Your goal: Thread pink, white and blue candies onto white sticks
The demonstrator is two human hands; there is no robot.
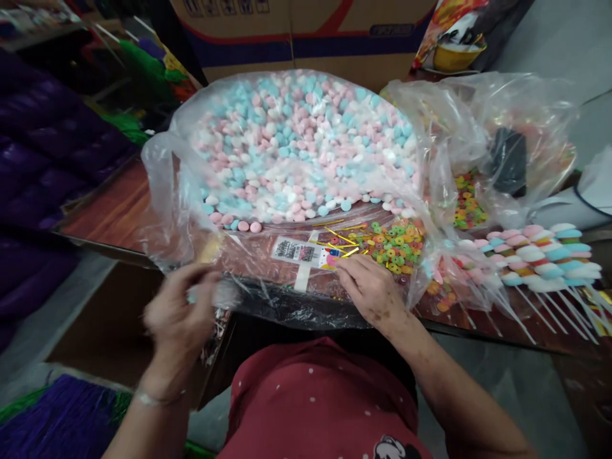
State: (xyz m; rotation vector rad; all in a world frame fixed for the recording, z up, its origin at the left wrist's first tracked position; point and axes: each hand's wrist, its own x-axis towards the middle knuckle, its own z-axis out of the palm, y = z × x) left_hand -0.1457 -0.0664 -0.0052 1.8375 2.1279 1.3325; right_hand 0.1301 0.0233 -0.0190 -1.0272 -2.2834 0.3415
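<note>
My left hand [184, 309] is smeared by motion above the table's front edge, beside the clear plastic sheet. A pale blur shows by its fingers, but I cannot make out what it is. My right hand [371, 288] rests low over the table with its fingers drawn together. Its fingertips are at the colourful end of a small printed label [299, 252], among gold twist ties [342, 237]; what they grip is hidden. Just behind that hand lies a pile of green, orange and red ring candies [394, 245]. Pink, blue and white marshmallow-like candies [296, 140] fill a big clear bag.
Candy skewers [545, 255] on white sticks lie at the right. Behind them stand clear bags of ring candies [468, 201] and a dark object [509, 162]. A large carton [306, 44] backs the table. An open cardboard box [105, 325] sits below at the left.
</note>
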